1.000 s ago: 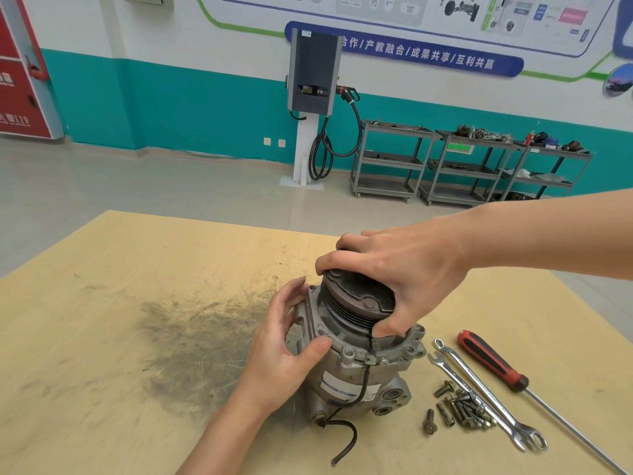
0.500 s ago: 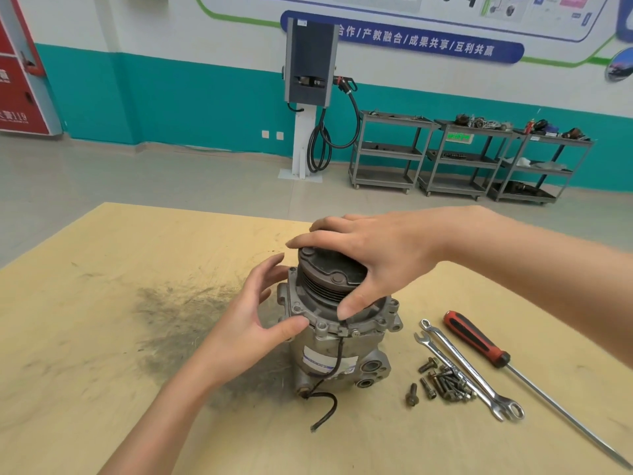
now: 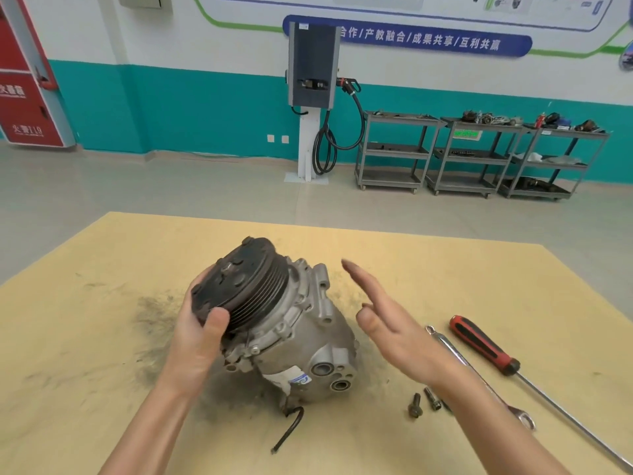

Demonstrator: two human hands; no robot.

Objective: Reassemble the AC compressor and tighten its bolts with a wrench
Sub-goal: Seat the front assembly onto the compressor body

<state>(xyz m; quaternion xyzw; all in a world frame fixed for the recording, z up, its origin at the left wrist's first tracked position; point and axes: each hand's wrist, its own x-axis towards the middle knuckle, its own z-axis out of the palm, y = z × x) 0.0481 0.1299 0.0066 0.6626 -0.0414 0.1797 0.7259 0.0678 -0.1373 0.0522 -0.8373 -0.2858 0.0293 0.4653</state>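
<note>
Nearest the camera, 2 loose bolts (image 3: 423,404) lie on the table (image 3: 102,337) just beside the wrench (image 3: 479,375), not yet fitted. The AC compressor (image 3: 291,323) sits mid-table, tilted with its pulley (image 3: 239,282) up and left; the left hand (image 3: 198,334) grips the pulley rim, while the right hand (image 3: 394,327) hovers alongside, fingers straight, holding nothing. Recommendation: steady the housing with the free hand and settle it stably before starting bolts by hand, then wrench them.

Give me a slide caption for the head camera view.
Left hand tilts the AC compressor by its pulley; right hand hovers open beside it.
</note>
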